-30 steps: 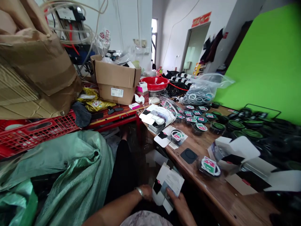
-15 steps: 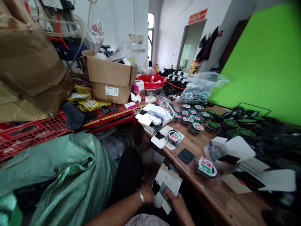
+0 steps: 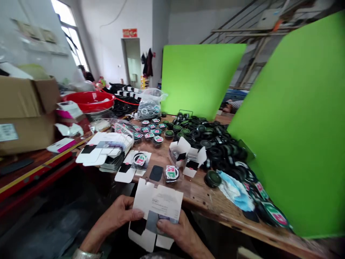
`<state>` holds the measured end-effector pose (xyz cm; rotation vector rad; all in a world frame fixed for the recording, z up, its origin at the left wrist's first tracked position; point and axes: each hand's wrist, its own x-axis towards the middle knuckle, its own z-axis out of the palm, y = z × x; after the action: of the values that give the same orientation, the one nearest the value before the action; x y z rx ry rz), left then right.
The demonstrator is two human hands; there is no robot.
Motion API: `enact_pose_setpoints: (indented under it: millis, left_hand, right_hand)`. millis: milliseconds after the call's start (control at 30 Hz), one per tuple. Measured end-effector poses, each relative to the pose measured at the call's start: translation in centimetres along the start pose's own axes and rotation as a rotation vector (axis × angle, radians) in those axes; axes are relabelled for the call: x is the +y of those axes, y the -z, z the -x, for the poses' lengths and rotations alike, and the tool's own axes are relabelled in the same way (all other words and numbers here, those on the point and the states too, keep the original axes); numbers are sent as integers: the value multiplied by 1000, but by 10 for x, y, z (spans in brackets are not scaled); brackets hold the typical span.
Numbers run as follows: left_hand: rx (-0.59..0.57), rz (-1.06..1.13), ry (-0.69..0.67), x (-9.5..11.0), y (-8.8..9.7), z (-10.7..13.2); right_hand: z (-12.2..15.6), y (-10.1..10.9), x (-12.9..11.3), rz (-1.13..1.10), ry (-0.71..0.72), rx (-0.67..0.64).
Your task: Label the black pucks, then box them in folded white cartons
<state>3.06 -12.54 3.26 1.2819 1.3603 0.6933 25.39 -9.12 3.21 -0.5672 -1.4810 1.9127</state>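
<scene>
While your hands grip it, the flat white carton blank (image 3: 165, 207) hangs just off the surface (image 3: 215, 205).
Fingers of your left hand (image 3: 115, 212) and right hand (image 3: 175, 228) clamp its sides, near a stickered round tin (image 3: 171, 173).

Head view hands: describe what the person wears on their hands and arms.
The left hand and right hand are bare, with no gloves, and no sleeves show on the forearms. A silver-coloured metal bangle circles the left wrist.

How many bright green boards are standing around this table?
2: one green board stands beyond the wooden table, and another green board stands along its right side.
</scene>
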Motion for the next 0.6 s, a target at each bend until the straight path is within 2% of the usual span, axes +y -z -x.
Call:
enact_pose_setpoints:
  millis: [100, 200, 267, 333, 367, 400, 467, 533, 600]
  left_hand:
    - [-167, 325, -156, 21, -14, -17]
    - [-224, 484, -204, 31, -21, -26]
    - [-212, 517, -209, 32, -21, -28]
    - [-214, 516, -205, 31, -18, -28]
    - [-225, 506, -205, 30, -18, -28]
    - [-242, 485, -205, 30, -18, -29]
    - [-269, 412, -208, 30, -20, -31]
    - [-269, 321, -231, 33, -22, -33]
    - [-250, 273, -254, 38, -23, -34]
  right_hand:
    - [2, 1, -7, 4, 39, 128]
    - [4, 8, -3, 171, 23, 287]
    - [3, 13, -4, 415, 70, 495]
    - [-1, 15, -11, 800, 217, 702]
    - [-3, 14, -16, 1017, 307, 753]
    - [-7, 11, -22, 1221, 393, 759]
    - [-14, 2, -32, 1523, 526, 691]
    - [-21, -11, -38, 1681, 599, 673]
    - [-24, -22, -41, 1747, 639, 752]
